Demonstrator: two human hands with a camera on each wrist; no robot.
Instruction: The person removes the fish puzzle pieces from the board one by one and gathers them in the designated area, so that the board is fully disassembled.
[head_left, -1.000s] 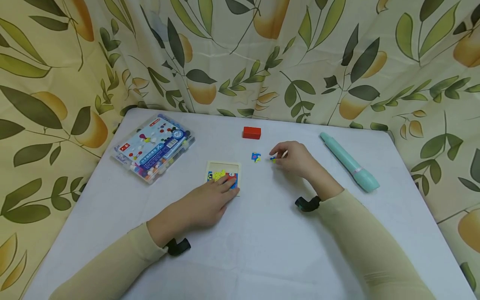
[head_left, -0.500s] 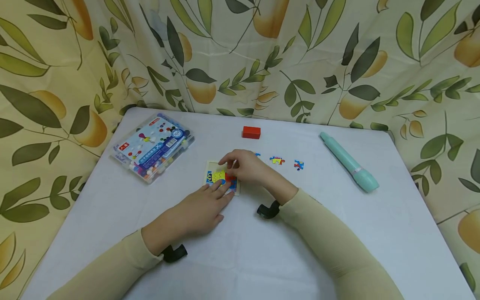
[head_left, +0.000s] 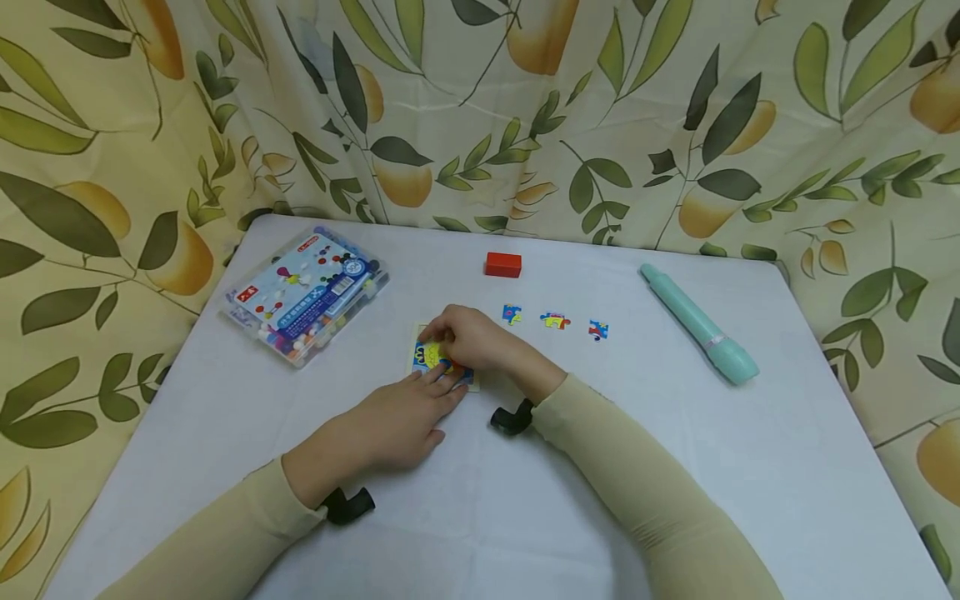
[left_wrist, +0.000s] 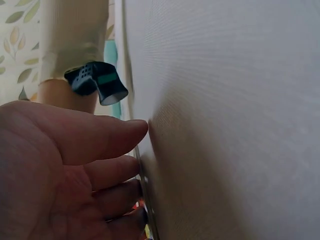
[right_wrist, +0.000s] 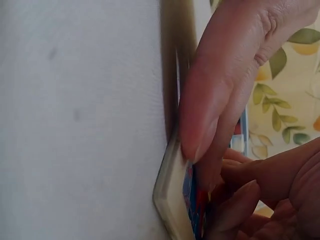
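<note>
Three puzzle pieces lie near right hand, red block beyond.

From above, the head view faces forward and down across the white tabletop to the fruit-print curtain. Both wrist views lie sideways, close along the left hand and right hand; head and right-wrist views share the puzzle frame.

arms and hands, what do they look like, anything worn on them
The left sleeve and right sleeve are long, plain and pale beige-yellow. At the wrists, the left camera and right camera are black and bent; the right camera has a green patch. No gloves.
</note>
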